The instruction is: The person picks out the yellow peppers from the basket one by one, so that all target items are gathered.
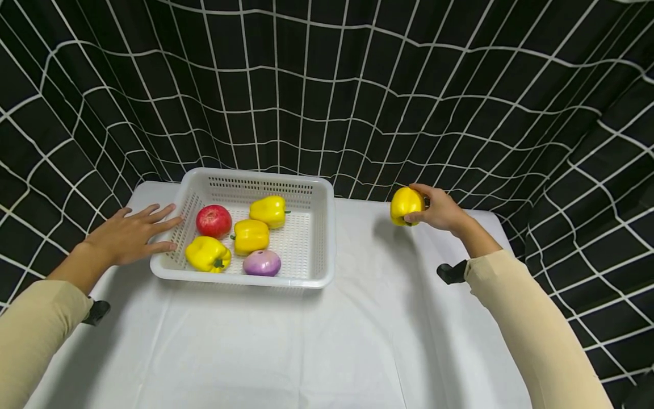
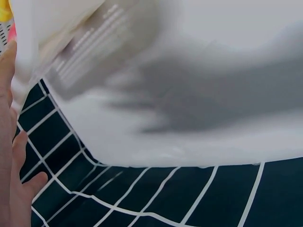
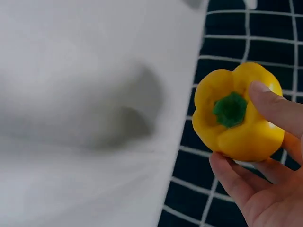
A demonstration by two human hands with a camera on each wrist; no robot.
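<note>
My right hand (image 1: 438, 211) grips a yellow bell pepper (image 1: 405, 205) above the back right part of the table. In the right wrist view the pepper's green stem (image 3: 230, 109) faces the camera, thumb on one side and fingers beneath. At the left, my left hand (image 1: 130, 234) spreads its straight fingers by the left rim of a white plastic basket (image 1: 327, 238); the fingertips seem to touch that rim. Inside the basket lie a red pomegranate-like fruit (image 1: 214, 221), a purple onion (image 1: 262, 263) and three yellow bell peppers (image 1: 208, 254).
A white cloth (image 1: 245, 346) covers the table. Behind it and along both sides hangs a black curtain with a white grid (image 1: 317, 85). The basket stands at the back left, its walls perforated. Dark straps (image 1: 452, 272) show at the sleeve cuffs.
</note>
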